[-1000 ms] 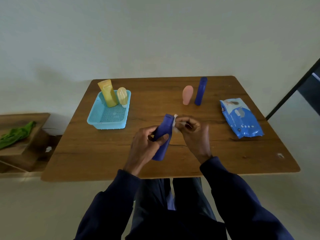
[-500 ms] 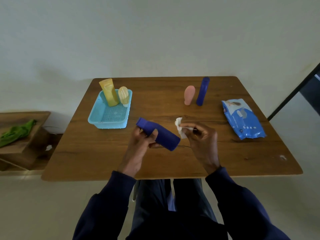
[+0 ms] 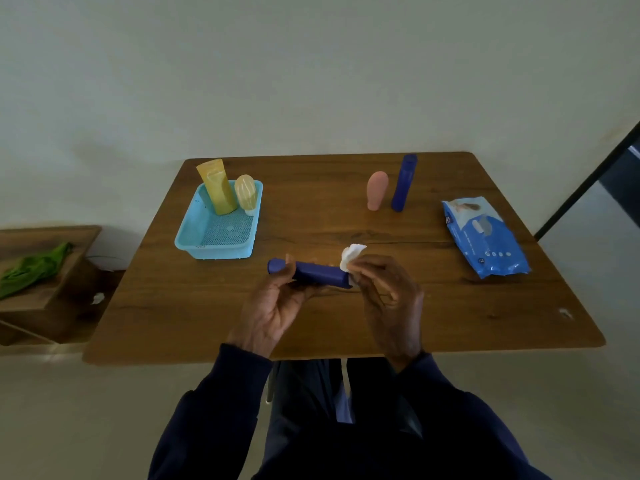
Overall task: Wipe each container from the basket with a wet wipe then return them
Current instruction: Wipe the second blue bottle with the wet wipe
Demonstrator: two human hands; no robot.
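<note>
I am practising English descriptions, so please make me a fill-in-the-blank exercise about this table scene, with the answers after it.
The light blue basket holds ____ containers.
The left hand holds the dark blue bottle while the right hand holds a ____ wet wipe at its end.
Outside the basket, the pink bottle and the tall blue bottle both stand ____.
The wet wipes pack lies on the ____ side of the table.
Answers: two; white; upright; right.

Dark-blue bottle (image 3: 318,271) horizontal, slightly tilted — white wipe (image 3: 351,256) at its right end; yellow tube (image 3: 216,188) upright in turquoise basket (image 3: 214,252).
</note>
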